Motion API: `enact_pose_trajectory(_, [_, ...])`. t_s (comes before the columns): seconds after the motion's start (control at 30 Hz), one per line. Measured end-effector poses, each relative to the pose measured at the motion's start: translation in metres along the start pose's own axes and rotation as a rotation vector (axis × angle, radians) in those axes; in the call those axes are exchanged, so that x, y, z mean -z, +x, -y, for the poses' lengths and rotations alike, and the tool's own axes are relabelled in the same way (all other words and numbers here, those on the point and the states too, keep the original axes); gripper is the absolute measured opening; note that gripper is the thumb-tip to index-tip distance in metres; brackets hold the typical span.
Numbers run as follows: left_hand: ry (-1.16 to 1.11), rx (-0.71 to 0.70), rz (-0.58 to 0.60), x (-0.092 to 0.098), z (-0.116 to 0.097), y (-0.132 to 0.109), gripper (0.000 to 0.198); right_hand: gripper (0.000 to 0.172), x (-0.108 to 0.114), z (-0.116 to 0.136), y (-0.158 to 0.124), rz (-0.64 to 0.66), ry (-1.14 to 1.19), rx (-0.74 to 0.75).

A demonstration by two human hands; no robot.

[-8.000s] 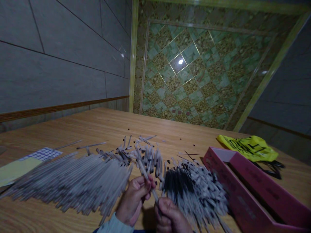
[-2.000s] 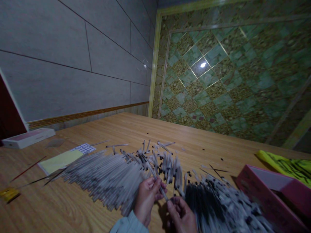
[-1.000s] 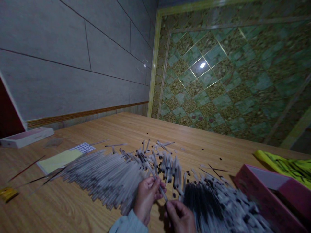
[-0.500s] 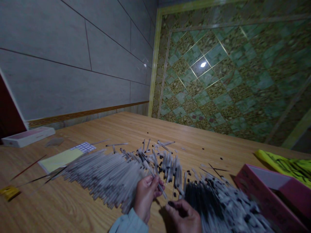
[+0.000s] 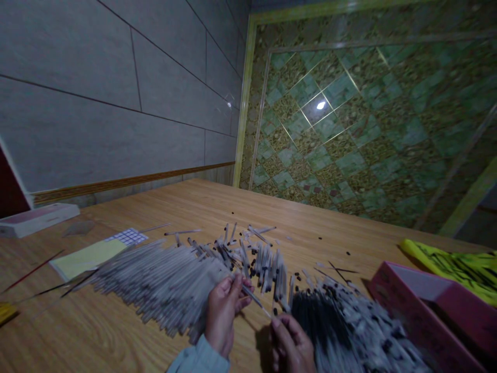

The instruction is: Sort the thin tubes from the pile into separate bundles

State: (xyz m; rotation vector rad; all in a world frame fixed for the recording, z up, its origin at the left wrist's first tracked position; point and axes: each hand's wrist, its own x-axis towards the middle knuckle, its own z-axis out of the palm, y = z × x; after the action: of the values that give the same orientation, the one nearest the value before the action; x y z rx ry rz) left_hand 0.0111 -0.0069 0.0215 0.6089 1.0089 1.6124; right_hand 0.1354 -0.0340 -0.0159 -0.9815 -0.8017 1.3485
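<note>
My left hand (image 5: pixel 225 305) pinches a slim clear pen barrel (image 5: pixel 253 296) between thumb and fingers, its thin end slanting down to the right. At that end, the thumb and forefinger of my right hand (image 5: pixel 292 339) are pressed together. A small black plug was between them a moment ago; the fingers now hide it. Left of my hands spreads a wide heap of clear pen barrels (image 5: pixel 155 285). Clear pen caps (image 5: pixel 267 264) with black ends lie just beyond my hands. To the right are black pen refills (image 5: pixel 320 321) beside a pile of clear and black pen parts (image 5: pixel 368 321).
A pink open box (image 5: pixel 421 311) stands at the right, with a yellow bag (image 5: pixel 450 267) behind it. On the left lie a pale yellow notepad (image 5: pixel 87 259), a red stick (image 5: pixel 33 270) and a white shallow box (image 5: pixel 41 220). Walls border the wooden table (image 5: pixel 209 199).
The thin end of the pen barrel now meets my right fingertips, where there was a small gap before. The whole view has shifted slightly, moving things left in the picture.
</note>
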Motion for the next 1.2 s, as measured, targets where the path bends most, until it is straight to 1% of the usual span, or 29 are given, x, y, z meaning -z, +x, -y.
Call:
enact_pose_trajectory(0.1, [-0.049,-0.007,-0.014,0.001,-0.001,0.000,0.030,0.039,0.004,0.000,0.004,0.059,0.159,-0.109])
enact_pose_trajectory(0.17, [-0.055,-0.008,-0.021,0.001,-0.002,0.000,0.031,0.037,0.008,-0.002,0.007,0.107,0.236,-0.151])
enact_pose_trajectory(0.23, [-0.042,-0.008,-0.026,0.000,-0.002,-0.001,0.032,0.034,0.010,-0.005,0.009,0.160,0.258,-0.155])
enact_pose_trajectory(0.3, [-0.015,-0.011,-0.027,-0.001,-0.003,-0.002,0.032,0.031,0.010,-0.007,0.008,0.216,0.226,-0.167])
enact_pose_trajectory(0.33, [0.003,-0.013,-0.026,-0.001,-0.004,-0.003,0.032,0.031,0.010,-0.006,0.008,0.221,0.190,-0.168])
enact_pose_trajectory(0.4, [0.041,-0.016,-0.015,-0.002,-0.005,-0.003,0.031,0.032,0.007,-0.003,0.006,0.172,0.052,-0.109])
enact_pose_trajectory(0.47, [0.072,-0.015,0.002,-0.003,-0.006,-0.004,0.031,0.034,0.004,0.003,0.004,0.104,-0.178,0.026])
enact_pose_trajectory(0.53, [0.086,-0.005,0.010,-0.004,-0.006,-0.004,0.031,0.035,0.003,0.011,0.003,0.111,-0.416,0.181])
enact_pose_trajectory(0.6, [0.076,0.008,0.006,-0.005,-0.007,-0.005,0.031,0.035,0.005,0.019,0.003,0.184,-0.585,0.277])
enact_pose_trajectory(0.63, [0.063,0.011,0.002,-0.005,-0.007,-0.005,0.031,0.032,0.007,0.023,0.004,0.237,-0.633,0.289])
enact_pose_trajectory(0.67, [0.048,0.009,-0.004,-0.004,-0.007,-0.005,0.031,0.030,0.010,0.026,0.004,0.304,-0.664,0.270])
enact_pose_trajectory(0.8, [-0.025,-0.039,-0.069,0.002,-0.007,0.000,0.033,0.021,0.026,0.045,0.004,0.641,-0.702,0.021])
enact_pose_trajectory(0.83, [-0.049,-0.053,-0.093,0.004,-0.007,0.002,0.034,0.021,0.030,0.051,0.004,0.707,-0.703,-0.023])
enact_pose_trajectory(0.87, [-0.075,-0.067,-0.116,0.005,-0.007,0.004,0.035,0.021,0.034,0.057,0.003,0.746,-0.704,-0.047])
enact_pose_trajectory(0.9, [-0.099,-0.082,-0.137,0.007,-0.007,0.006,0.035,0.022,0.036,0.062,0.002,0.753,-0.707,-0.058])
enact_pose_trajectory(0.93, [-0.119,-0.097,-0.154,0.008,-0.007,0.007,0.036,0.023,0.039,0.067,0.001,0.729,-0.714,-0.062])
enact_pose_trajectory(1.0, [-0.143,-0.117,-0.174,0.010,-0.007,0.008,0.037,0.022,0.041,0.071,0.000,0.623,-0.736,-0.071])
enact_pose_trajectory(1.1, [-0.143,-0.108,-0.176,0.010,-0.006,0.007,0.038,0.020,0.044,0.065,0.002,0.478,-0.767,-0.062])
enact_pose_trajectory(1.2, [-0.114,-0.084,-0.159,0.008,-0.005,0.005,0.039,0.024,0.047,0.055,0.008,0.354,-0.836,0.021])
